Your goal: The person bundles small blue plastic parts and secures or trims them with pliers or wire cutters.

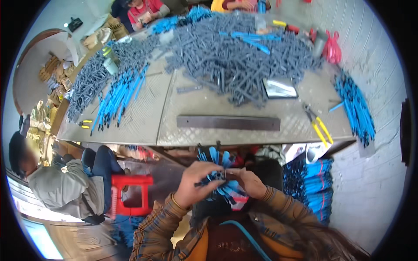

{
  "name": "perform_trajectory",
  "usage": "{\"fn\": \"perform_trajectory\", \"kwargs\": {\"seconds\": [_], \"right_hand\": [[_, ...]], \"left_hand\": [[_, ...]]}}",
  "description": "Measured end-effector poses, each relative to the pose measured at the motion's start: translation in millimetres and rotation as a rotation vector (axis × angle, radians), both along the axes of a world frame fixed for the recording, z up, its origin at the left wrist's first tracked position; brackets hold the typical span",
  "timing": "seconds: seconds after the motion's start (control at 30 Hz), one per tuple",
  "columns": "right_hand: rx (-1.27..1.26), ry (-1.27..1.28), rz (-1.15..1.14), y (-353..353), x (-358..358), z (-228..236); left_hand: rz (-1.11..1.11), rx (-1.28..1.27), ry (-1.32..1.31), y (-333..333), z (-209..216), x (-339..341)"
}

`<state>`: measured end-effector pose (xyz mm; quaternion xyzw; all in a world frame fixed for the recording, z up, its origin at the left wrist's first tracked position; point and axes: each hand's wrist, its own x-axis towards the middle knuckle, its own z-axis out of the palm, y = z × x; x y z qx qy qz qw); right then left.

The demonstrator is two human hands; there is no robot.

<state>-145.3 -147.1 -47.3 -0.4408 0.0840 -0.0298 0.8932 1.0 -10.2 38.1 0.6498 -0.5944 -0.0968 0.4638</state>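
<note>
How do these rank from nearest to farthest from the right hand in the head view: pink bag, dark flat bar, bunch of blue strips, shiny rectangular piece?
From the right hand:
1. Bunch of blue strips: just left, gripped by the left hand.
2. Dark flat bar: table's front edge.
3. Shiny rectangular piece: beyond the bar.
4. Pink bag: far right.

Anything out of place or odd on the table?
Mildly: a few thin blue strips lie across the heap of narrow grey pieces, apart from the black-tipped blue strips grouped at right. The yellow-handled metal pliers at front right lie with handles close to the table's edge. No damage is discernible.
</note>
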Motion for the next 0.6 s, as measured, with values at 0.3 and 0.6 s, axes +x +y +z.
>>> {"fn": "perform_trajectory", "kwargs": {"seconds": [0.3,0.6], "right_hand": [[-1.137,-0.205,0.124,-12.2,4.4,39.6],[-1.125,-0.130,-0.321,10.9,6.8,27.5]], "left_hand": [[-0.055,0.087,0.084,-2.9,-0.6,-1.8],[-0.014,-0.010,0.007,-5.5,-2.3,-3.8]]}}
